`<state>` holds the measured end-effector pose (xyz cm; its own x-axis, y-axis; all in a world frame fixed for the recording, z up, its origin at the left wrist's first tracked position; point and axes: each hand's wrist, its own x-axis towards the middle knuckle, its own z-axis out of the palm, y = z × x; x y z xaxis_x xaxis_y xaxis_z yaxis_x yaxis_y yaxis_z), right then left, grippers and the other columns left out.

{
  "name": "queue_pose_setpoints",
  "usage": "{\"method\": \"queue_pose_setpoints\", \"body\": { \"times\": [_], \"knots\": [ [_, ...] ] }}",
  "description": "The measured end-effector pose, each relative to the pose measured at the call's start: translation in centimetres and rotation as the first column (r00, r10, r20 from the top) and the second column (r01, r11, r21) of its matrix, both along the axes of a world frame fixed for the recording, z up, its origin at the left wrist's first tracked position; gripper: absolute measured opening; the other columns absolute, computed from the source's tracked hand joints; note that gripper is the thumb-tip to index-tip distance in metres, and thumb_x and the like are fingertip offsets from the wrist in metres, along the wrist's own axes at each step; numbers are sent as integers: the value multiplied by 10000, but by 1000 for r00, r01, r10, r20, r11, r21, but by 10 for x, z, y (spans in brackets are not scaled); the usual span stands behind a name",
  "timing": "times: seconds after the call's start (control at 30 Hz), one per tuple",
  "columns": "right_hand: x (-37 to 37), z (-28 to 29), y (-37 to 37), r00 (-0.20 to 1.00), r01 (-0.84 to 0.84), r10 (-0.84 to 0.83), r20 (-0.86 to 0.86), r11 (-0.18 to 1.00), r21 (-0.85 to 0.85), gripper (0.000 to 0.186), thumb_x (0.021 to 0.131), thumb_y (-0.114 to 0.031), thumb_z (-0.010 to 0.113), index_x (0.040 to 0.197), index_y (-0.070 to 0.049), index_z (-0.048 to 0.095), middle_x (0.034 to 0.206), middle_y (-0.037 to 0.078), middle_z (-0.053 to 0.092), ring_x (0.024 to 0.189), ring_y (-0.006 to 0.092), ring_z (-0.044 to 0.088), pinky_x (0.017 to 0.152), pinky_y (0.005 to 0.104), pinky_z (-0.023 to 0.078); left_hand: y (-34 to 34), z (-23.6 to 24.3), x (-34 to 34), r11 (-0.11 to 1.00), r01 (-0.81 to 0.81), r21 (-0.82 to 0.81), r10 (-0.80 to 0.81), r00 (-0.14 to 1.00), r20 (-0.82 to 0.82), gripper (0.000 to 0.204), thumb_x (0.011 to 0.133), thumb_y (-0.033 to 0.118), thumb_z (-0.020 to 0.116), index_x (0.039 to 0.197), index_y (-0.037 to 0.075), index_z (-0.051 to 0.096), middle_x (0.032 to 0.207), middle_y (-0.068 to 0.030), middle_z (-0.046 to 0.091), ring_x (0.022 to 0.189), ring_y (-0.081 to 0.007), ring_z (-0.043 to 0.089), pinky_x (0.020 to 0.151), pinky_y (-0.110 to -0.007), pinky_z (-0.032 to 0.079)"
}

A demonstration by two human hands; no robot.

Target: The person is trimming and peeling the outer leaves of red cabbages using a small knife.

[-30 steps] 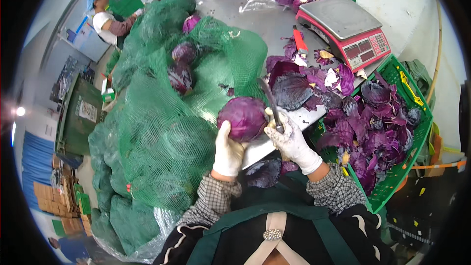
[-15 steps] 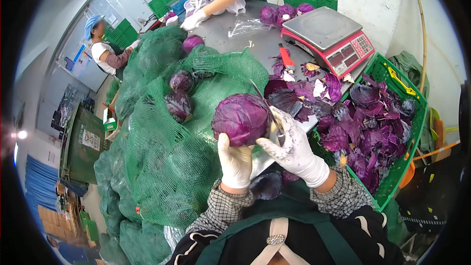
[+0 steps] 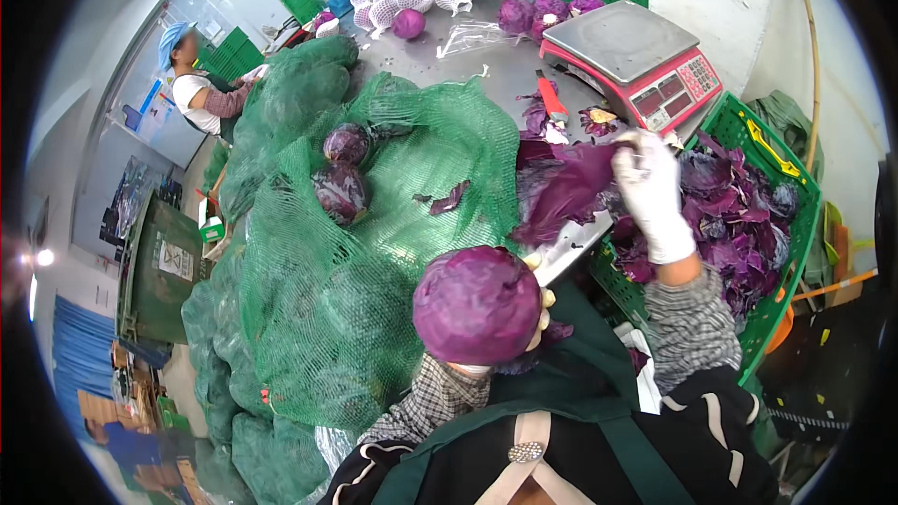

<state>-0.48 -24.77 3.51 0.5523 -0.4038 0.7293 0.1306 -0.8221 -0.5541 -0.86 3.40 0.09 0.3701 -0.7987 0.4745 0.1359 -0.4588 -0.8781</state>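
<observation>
A purple cabbage [image 3: 477,305] is being held close to the green apron [image 3: 599,369] in the grip of the left hand [image 3: 544,310], fingers curled around the cabbage's right side. A purple leaf [image 3: 572,189] is being pinched over the tabletop [image 3: 510,75] by the right hand [image 3: 648,189], between the green net [image 3: 449,122] and the leaf-filled crate [image 3: 802,243].

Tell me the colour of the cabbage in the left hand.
The cabbage is purple, clearest in the head view.

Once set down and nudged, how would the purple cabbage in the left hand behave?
The purple cabbage would likely roll, being nearly round. Its compact, tightly wrapped look suggests stiffness and fair weight for its size. Its smooth-looking surface might slip in the gloved left hand.
</observation>
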Motion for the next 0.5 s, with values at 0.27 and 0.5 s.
{"method": "queue_pose_setpoints", "body": {
  "times": [0.27,0.5],
  "knots": [
    [-79,10,4,970,-36,164,-182,828,559,374,875,-131,631,1201,17,523,935,36,591,802,89,561,715,221,475,11,2,28,109,-964,243,-545,146,826,733,883,449,539,1445,57,280,1347,-180,454,1234,-341,459,1039,-484,377],
    [-45,-24,92,686,-504,697,209,249,827,434,899,-204,636,1284,-42,520,1234,118,582,698,54,559,555,216,454,-1,38,52,26,-965,-261,-771,-186,609,937,733,226,765,1465,18,219,1463,-125,326,1343,-254,349,1106,-414,312]
  ]
}}
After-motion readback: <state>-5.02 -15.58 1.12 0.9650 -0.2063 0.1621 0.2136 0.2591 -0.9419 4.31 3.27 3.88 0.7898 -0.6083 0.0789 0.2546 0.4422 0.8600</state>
